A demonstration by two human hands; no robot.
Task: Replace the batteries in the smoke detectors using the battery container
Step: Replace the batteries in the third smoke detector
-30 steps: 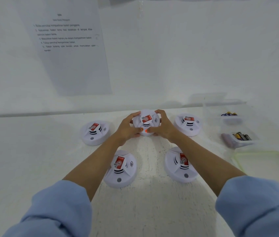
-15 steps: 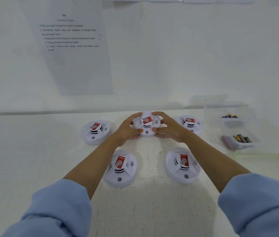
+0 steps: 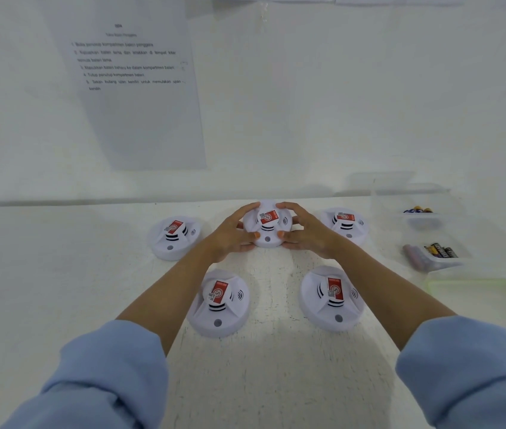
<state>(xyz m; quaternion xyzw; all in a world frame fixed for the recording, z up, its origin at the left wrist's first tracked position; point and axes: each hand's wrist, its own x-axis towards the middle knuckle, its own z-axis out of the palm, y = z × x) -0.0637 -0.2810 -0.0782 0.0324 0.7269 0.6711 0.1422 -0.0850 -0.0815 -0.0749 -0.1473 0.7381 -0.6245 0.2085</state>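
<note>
Thumbs have parted since a moment ago, baring the front button: left hand and right hand grip the round white plastic smoke detector, fingers curled round its rim. Clear plastic battery container sits well right of it.

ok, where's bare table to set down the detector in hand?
Widest free patch: bare table left of the far-left detector. Also the near strip in front of the near-left detector and near-right detector, between the sleeves. Crowded: right side, with the battery container and green lid.
</note>
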